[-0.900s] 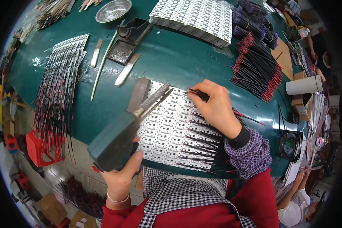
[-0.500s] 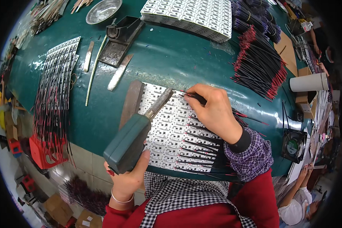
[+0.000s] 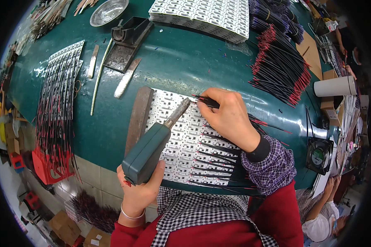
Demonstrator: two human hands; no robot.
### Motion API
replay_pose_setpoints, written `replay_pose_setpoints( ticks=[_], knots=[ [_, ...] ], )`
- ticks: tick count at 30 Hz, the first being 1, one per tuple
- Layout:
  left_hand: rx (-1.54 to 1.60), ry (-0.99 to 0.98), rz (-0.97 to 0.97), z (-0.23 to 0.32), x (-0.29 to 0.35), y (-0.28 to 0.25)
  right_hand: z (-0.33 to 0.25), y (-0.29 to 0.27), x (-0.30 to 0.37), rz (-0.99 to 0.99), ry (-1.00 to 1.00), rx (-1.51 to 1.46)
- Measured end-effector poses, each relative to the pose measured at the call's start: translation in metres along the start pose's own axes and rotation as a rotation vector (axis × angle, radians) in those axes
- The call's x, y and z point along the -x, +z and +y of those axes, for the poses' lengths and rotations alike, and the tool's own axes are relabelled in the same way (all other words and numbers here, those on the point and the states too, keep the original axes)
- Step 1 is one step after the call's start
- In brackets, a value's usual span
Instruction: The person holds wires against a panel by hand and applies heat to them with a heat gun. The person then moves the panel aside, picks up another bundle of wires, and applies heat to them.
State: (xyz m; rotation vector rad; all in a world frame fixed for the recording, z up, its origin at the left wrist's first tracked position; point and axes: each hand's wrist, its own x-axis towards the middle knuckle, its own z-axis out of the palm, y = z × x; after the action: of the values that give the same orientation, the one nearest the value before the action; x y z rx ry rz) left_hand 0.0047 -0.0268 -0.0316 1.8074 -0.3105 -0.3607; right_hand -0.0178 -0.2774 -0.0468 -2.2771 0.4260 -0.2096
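My left hand (image 3: pixel 142 191) is wrapped round the green handle of a soldering iron (image 3: pixel 148 150). Its metal tip reaches the upper edge of a white circuit board panel (image 3: pixel 173 136), close to the fingers of my right hand (image 3: pixel 226 115). Those fingers pinch black wires (image 3: pixel 208 101) with red ends, held at the panel's upper right part. Down the panel's right side, several black wires (image 3: pixel 216 158) lie in a row, their ends on the board. A rusty metal bar (image 3: pixel 139 115) rests along the panel's left edge.
Beyond stand a black metal holder (image 3: pixel 127 43), a metal bowl (image 3: pixel 108 12) and a stack of white panels (image 3: pixel 202 16). A pile of black wires (image 3: pixel 280 66) lies at the right, near a small fan (image 3: pixel 318 155). Wired panels (image 3: pixel 59 86) hang over the left edge.
The soldering iron has moved slightly right and up, its tip now closer to the wires in my right hand. My right hand has shifted a little left and up.
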Motion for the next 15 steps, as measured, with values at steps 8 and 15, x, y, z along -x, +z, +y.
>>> replay_pose_setpoints(
  ticks=[8, 15],
  knots=[
    [-0.115, 0.039, -0.015, -0.0046, 0.0022, -0.0031, 0.0027, 0.0013, -0.0002, 0.035, -0.043, -0.023],
    [-0.071, -0.059, 0.053, -0.0039, 0.0053, -0.0056, 0.0044, -0.0040, -0.0072, -0.011, -0.004, -0.055]
  ],
)
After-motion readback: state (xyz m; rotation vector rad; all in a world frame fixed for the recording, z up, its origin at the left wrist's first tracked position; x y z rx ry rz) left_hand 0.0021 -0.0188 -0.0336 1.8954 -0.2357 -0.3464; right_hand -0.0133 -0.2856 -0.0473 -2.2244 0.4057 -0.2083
